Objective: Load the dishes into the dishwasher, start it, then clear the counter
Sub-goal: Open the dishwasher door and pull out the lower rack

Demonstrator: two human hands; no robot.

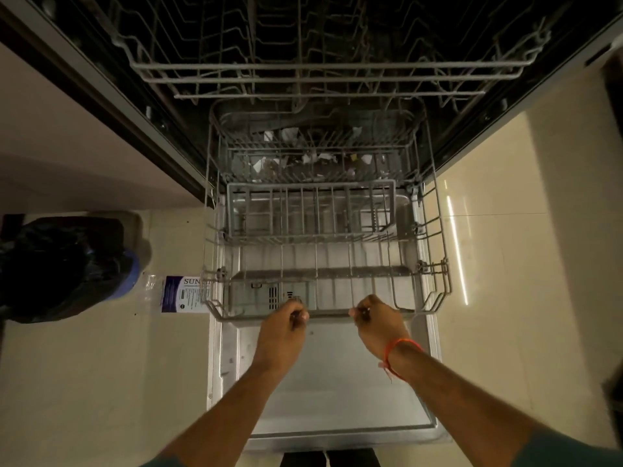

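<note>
While gripped by both hands (328,316), the lower rack (435,251) sits ahead.

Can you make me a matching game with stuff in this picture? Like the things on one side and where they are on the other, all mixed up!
Things:
1. lower rack
2. upper rack
3. bin with a black bag
4. orange thread

Places:
A. on the floor, left of the dishwasher door
B. round the right wrist
C. higher up, near the top of the picture
D. held at its front rail by the left hand and the right hand

Pairs: 1-D, 2-C, 3-A, 4-B
</note>
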